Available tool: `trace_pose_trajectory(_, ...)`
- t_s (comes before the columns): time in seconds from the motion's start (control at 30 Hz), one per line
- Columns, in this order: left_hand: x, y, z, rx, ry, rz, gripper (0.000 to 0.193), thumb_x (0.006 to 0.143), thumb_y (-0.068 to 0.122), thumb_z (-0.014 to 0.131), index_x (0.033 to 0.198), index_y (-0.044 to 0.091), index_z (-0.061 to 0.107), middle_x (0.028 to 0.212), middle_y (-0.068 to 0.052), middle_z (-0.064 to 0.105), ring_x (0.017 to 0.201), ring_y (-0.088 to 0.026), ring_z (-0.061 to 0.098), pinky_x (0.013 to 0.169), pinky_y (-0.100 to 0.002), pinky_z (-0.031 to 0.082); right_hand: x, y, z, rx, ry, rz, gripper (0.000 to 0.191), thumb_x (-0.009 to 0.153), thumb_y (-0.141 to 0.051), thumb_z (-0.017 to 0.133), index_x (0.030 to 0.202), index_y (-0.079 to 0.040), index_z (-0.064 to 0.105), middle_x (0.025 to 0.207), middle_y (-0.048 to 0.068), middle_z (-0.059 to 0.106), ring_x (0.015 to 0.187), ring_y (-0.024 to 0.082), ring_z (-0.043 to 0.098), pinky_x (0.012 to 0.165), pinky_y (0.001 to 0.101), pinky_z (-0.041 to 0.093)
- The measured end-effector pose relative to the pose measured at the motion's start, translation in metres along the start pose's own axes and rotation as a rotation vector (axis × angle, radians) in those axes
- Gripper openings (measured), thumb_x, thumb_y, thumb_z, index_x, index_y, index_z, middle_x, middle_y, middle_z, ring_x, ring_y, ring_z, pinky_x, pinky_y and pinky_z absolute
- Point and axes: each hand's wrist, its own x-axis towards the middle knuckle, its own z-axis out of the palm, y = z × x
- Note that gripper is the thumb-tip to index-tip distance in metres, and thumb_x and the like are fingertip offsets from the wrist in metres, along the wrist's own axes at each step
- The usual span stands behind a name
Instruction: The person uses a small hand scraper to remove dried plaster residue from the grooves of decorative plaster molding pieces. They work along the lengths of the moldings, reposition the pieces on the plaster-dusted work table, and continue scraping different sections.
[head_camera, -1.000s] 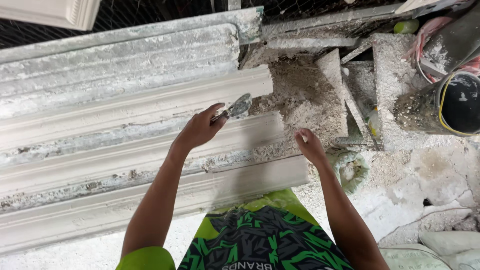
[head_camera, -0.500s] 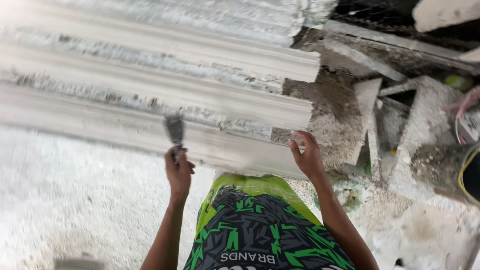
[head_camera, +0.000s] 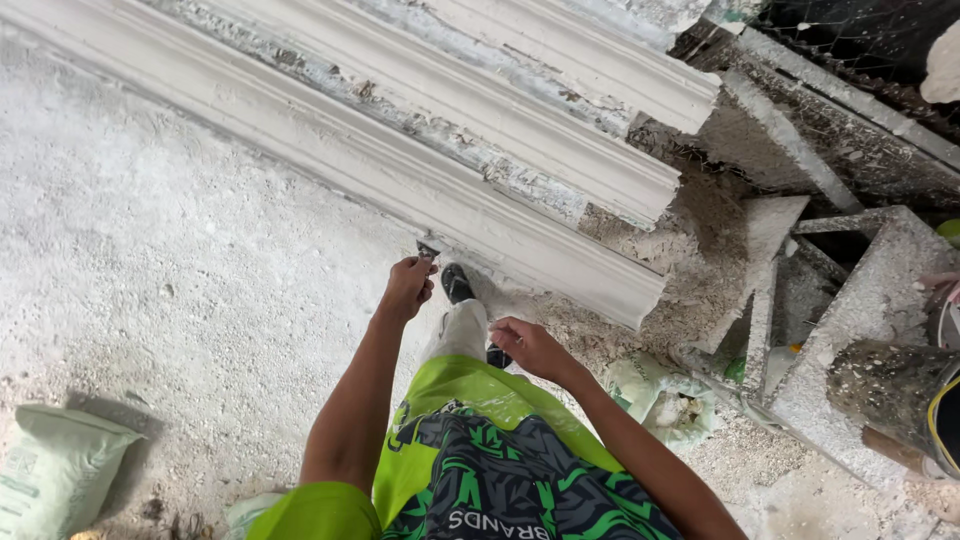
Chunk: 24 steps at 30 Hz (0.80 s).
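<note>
Gripping a scraper (head_camera: 428, 250) in my left hand (head_camera: 408, 287) against the white plaster cornice moulding (head_camera: 400, 180), my right hand (head_camera: 528, 347) hangs loosely curled, empty.

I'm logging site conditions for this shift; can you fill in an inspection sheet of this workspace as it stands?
Surface: floor rough, coated in white dust and crumbs.
Job's things: long white moulding lying in a row of similar lengths; small scraper by its edge.
Clutter: sack, crumpled bag, crusted frames.
Hands: left hand grips the scraper; right hand free.
Cables: nothing seen.
Surroundings: wire mesh, dirty bucket.
</note>
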Motion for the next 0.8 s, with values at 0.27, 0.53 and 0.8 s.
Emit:
trace_pose_trajectory(0.27, -0.063, -0.016, -0.089, 0.027, -0.088, 0.132, 0.027, 0.102, 0.024, 0.061, 0.112, -0.002, 0.062, 0.081, -0.006, 0.059, 0.05, -0.008, 0.048, 0.041, -0.023, 0.037, 0.055, -0.009, 0.062, 0.34, 0.047, 0.145, 0.047, 0.109, -0.045, 0.044, 0.131, -0.005, 0.059, 0.113, 0.01, 0.069, 0.091, 0.019, 0.065, 0.084, 0.0346, 0.055)
trace_pose_trajectory(0.53, -0.059, -0.01, -0.248, -0.019, 0.131, 0.216, 0.028, 0.102, 0.023, 0.059, 0.11, -0.003, 0.063, 0.076, -0.009, 0.058, 0.049, -0.011, 0.051, 0.042, -0.026, 0.041, 0.182, -0.094, 0.131, 1.373, 0.519, 0.414, 0.08, 0.095, -0.074, 0.034, 0.159, -0.025, 0.031, 0.142, 0.001, 0.06, 0.116, 0.028, 0.064, 0.093, 0.0463, 0.052)
trace_pose_trajectory(0.8, -0.035, 0.059, -0.414, -0.008, 0.261, 0.057, 0.034, 0.096, 0.025, 0.059, 0.116, -0.002, 0.061, 0.087, -0.008, 0.065, 0.051, -0.012, 0.054, 0.042, -0.028, 0.042, 0.261, -0.142, 0.189, 1.297, 0.505, 0.537, 0.106, 0.081, -0.089, 0.039, 0.164, -0.026, 0.025, 0.156, -0.012, 0.047, 0.134, 0.02, 0.055, 0.104, 0.0646, 0.044)
